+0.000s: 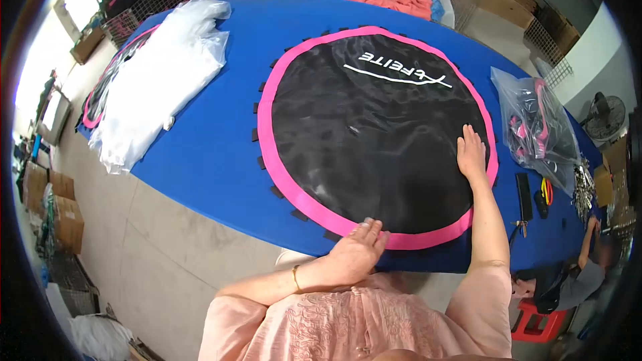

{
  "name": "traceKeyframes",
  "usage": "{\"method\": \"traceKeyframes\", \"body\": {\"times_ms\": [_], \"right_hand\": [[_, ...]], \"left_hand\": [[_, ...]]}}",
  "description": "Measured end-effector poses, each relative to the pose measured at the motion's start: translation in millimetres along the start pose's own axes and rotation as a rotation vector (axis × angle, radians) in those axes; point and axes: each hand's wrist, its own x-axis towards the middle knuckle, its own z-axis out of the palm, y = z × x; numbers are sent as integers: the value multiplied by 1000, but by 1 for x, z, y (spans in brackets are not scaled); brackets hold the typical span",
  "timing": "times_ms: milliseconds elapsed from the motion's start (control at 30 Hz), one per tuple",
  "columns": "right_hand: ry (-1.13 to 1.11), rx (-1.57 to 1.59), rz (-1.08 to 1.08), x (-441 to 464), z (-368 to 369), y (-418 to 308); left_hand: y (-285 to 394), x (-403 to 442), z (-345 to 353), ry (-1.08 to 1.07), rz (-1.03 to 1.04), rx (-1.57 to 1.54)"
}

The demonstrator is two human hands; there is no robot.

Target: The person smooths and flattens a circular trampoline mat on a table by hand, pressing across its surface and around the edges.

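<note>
A round black trampoline mat (374,154) with a pink border and short black tabs round its edge lies spread on a blue-covered table (194,154). White lettering shows near its far side, upside down to me. My left hand (359,247) rests on the pink border at the near edge, fingers stretched out over it. Further right, my right hand (472,150) lies flat on the black fabric beside the right border, fingers extended. Neither hand holds anything. A gold-coloured bracelet circles my left wrist.
White plastic bags (164,80) cover more pink-edged mats at the left. On the right are a clear bag with pink parts (538,124), a black strip (523,196) and metal pieces (584,190). Another person (578,281) sits near a red stool (538,322).
</note>
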Motion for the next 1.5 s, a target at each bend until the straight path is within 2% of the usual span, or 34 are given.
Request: {"method": "traceKeyframes", "body": {"times_ms": [67,100,133,233,300,400,467,700,767,900,933,1000,1067,1133,1200,1333,1367,1500], "right_hand": [[-34,-41,173,13,6,-14],[-50,-31,199,15,5,-25],[-50,-32,202,15,6,-36],[-28,-77,172,6,6,-64],[-22,-58,169,4,5,-61],[-16,-38,162,4,4,-59],[-8,-25,151,8,5,-57],[85,-35,73,38,16,-28],[111,-70,78,42,18,-24],[152,-21,74,42,24,-32],[137,4,50,40,25,-37],[150,11,-80,33,14,-61],[173,26,-197,24,6,-97],[16,11,-225,15,-9,-139],[-1,63,-349,5,-12,-175],[-112,133,-518,-17,-22,-236],[-18,172,-545,-23,0,-242],[7,151,-507,-22,3,-240]], "left_hand": [[-1,6,2,-15,128,-578],[1,9,-7,-101,119,-734],[0,9,-13,-103,122,-735],[-29,1,-29,169,84,-518],[-55,-7,-39,339,-137,-229],[-98,-30,-50,293,-458,102],[-113,-45,-43,243,-559,92],[-59,-33,-34,159,-488,143],[-48,-29,-31,197,-439,80],[-52,-23,-33,238,-393,49],[-61,-24,-39,245,-432,-93],[-85,-24,-41,320,-510,-153],[-109,-23,-47,386,-491,122],[-127,-23,-45,315,-598,144],[-135,-19,-43,296,-656,189],[-143,-14,-33,200,-656,189],[-143,-15,-33,199,-666,186],[-144,-19,-32,205,-668,163]]}}
